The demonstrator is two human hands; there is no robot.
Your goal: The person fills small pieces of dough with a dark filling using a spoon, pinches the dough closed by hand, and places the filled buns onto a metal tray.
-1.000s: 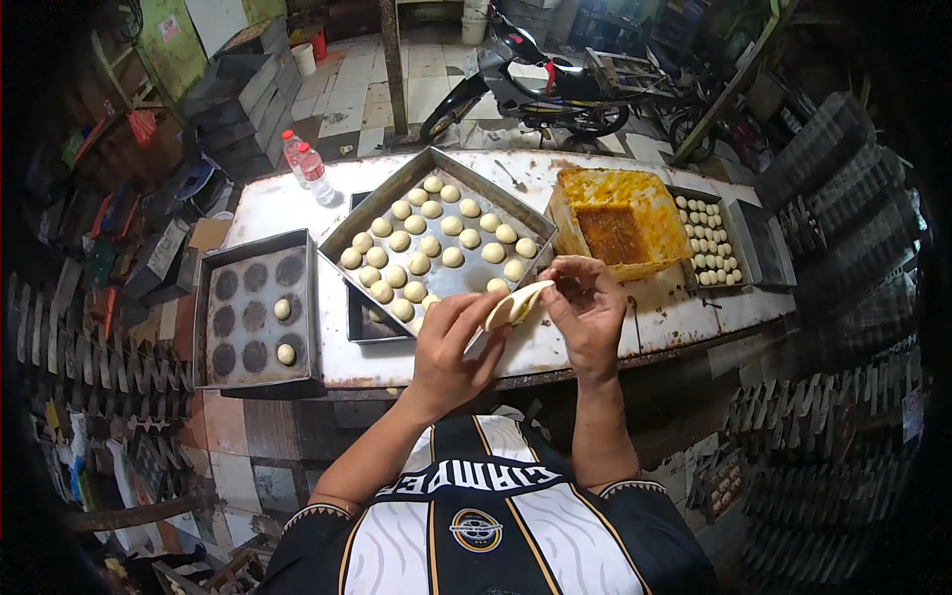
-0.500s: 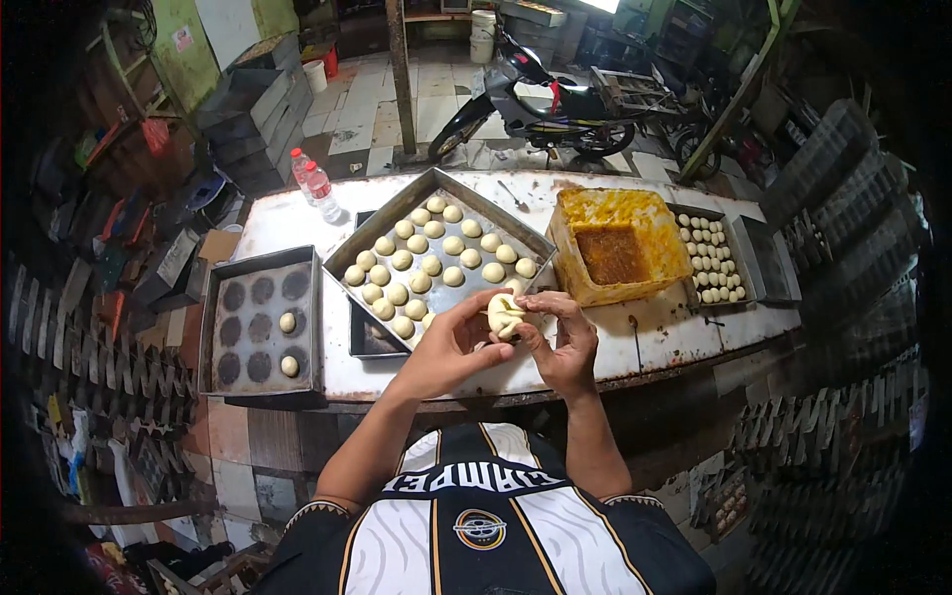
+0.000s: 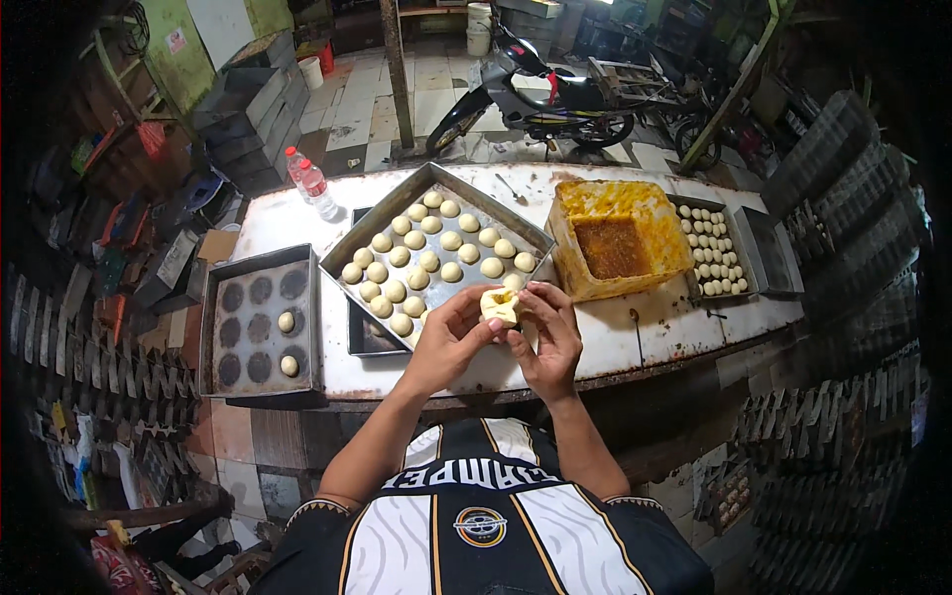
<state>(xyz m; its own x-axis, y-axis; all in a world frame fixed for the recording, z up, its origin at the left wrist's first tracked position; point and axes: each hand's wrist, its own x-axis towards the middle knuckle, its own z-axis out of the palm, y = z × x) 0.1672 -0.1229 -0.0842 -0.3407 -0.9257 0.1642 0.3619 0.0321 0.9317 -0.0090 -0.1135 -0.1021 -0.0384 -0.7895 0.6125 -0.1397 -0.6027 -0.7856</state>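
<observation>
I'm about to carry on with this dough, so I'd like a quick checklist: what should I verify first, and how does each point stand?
1. Dough piece supported from both sides: ok, it sits between the fingers of the left hand and right hand.
2. Dough piece closed on top: not ok, an opening with yellow inside shows.
3. Underside of the dough piece intact: cannot tell, it is hidden.
4. Two dough balls on the dark tray at left kept apart: ok, a gap shows between them.
5. Water bottles capped: ok, both red caps are on.
</observation>
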